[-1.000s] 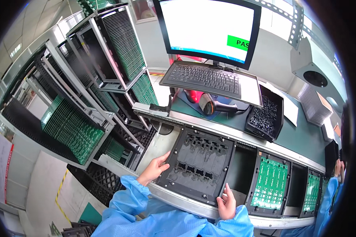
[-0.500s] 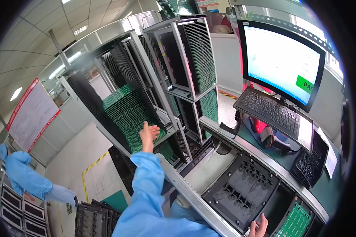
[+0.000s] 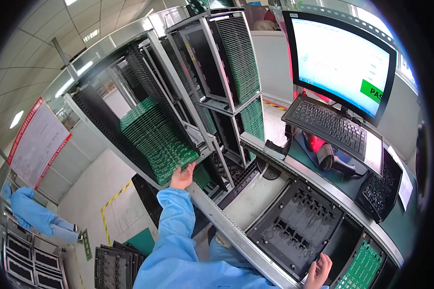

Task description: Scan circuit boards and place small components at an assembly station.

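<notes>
Right hand (image 3: 318, 273) at the lower edge of the view: fingers loosely bent and apart, unclosed, beside the near right corner of a black carrier pallet (image 3: 294, 230); contact there cannot be told. The pallet lies flat on the conveyor between its metal rails, two rows of dark cut-outs exposed. To its right, past a dark gap, a second pallet carries a green circuit board panel (image 3: 360, 268).

Left hand (image 3: 181, 178), arm in a blue sleeve (image 3: 176, 216), is at the lower front edge of the green circuit boards (image 3: 163, 142) — thumb and fingers raised and parted, tips against or just in front of the lowest boards. Whether it grips one I cannot tell. The boards sit level, one above another, in a black slotted magazine rack (image 3: 99, 115) left of the conveyor.

On the floor, lower left: a stack of black pallets (image 3: 112, 268). Across the conveyor: a black bin (image 3: 380, 190) of small black parts, a handheld scanner (image 3: 333, 163) (red and black), then a keyboard (image 3: 330, 127) below a lit monitor (image 3: 340, 65).

Farther back — a taller rack (image 3: 241, 62) of green boards; at far left, a person in blue (image 3: 31, 211) near a red-bordered notice board (image 3: 39, 144).
</notes>
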Available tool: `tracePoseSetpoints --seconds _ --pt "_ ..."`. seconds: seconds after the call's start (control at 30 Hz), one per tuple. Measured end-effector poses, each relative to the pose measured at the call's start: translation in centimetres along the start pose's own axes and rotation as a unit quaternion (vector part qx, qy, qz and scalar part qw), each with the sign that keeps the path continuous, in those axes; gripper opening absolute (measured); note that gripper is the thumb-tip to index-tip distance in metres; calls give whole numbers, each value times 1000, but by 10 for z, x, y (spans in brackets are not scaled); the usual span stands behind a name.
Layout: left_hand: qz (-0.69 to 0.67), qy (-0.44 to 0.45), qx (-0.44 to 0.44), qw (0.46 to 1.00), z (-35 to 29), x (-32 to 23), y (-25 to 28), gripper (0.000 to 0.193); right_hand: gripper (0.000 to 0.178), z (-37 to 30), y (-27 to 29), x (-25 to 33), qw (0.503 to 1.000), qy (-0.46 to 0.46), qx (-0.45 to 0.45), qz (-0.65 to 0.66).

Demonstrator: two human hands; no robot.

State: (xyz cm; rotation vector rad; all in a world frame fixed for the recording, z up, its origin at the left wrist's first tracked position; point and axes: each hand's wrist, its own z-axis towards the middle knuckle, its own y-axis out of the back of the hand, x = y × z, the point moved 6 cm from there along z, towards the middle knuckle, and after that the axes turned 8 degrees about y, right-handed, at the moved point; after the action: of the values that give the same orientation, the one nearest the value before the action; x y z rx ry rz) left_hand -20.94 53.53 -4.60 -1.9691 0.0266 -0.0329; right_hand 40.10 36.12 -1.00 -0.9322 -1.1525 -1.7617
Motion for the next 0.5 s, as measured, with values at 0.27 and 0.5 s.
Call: tracePoseSetpoints --seconds 0.27,0.5 --pt "8 -83 -24 996 -11 -31 7 61 39 1 -2 7 998 -32 -23 -40" --pt "186 -150 -50 970 -21 0 24 45 42 4 13 23 992 -5 -46 -121"
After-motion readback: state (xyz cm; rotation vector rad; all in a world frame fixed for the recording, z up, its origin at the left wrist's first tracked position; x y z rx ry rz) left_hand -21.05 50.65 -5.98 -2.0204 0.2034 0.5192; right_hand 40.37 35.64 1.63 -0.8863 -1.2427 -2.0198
